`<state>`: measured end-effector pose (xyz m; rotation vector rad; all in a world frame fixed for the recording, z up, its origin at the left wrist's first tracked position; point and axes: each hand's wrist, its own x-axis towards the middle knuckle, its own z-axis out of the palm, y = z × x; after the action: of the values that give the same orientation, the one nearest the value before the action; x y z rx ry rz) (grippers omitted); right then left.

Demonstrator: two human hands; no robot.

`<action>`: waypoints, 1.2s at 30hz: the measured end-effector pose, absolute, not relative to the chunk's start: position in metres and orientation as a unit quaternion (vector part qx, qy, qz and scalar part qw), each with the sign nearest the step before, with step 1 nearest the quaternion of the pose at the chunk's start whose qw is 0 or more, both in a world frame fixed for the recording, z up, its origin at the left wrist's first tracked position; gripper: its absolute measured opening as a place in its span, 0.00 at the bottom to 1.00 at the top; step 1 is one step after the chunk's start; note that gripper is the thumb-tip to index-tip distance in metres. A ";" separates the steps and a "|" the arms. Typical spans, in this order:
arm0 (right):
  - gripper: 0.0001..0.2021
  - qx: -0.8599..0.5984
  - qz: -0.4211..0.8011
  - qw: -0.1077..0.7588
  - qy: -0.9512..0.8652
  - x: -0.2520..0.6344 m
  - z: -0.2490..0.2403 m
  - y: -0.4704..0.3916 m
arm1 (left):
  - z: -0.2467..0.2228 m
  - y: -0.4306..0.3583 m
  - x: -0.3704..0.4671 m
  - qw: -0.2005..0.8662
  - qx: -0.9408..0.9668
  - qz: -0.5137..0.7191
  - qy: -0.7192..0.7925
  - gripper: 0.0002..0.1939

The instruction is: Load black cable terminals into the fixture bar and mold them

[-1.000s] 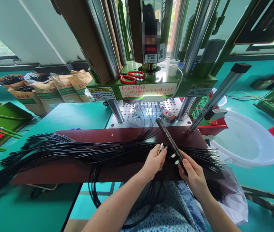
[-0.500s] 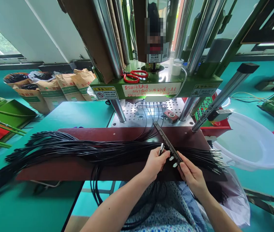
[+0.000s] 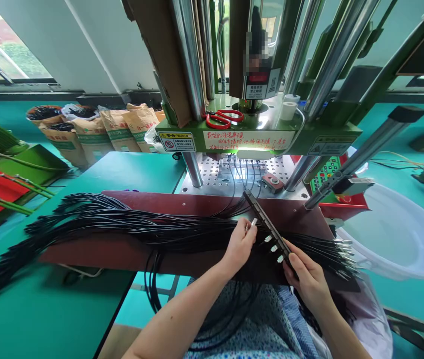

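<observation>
My right hand (image 3: pixel 307 271) grips the lower end of a long dark mould bar (image 3: pixel 264 217), held tilted over the bench. Three silvery connector ends (image 3: pixel 273 248) stick out from the bar's left side. Just left of it, my left hand (image 3: pixel 239 245) is closed on a cable connector (image 3: pixel 252 225) whose pale metal tip points up past the fingers. Its cable is mostly hidden by the hand. Under both hands runs a thick bundle of black cables (image 3: pixel 182 227), with bare metal connector ends (image 3: pixel 344 259) at the right. More cables hang in loops over my lap.
A brown board (image 3: pixel 92 257) carries the cables. Behind it stands a green press (image 3: pixel 320 132) with a perforated metal plate (image 3: pixel 206 174) and red-handled scissors (image 3: pixel 224 117) on its crossbeam. A white tub (image 3: pixel 394 234) is at right, paper sacks (image 3: pixel 90 137) at back left.
My left hand has drawn back from the mould bar, with a connector in its fingers. Three connector ends now show on the bar instead of two. The whole view has shifted slightly.
</observation>
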<state>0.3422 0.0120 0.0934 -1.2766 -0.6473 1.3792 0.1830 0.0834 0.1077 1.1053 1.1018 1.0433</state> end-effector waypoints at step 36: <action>0.23 -0.554 0.566 0.463 -0.398 0.351 0.086 0.014 | 0.110 0.093 0.171 0.612 0.559 0.410 0.381 0.12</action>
<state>0.3510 0.0137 0.0861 -1.3625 -0.9774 1.3922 0.1710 0.0927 0.1102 1.2896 0.8791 0.9447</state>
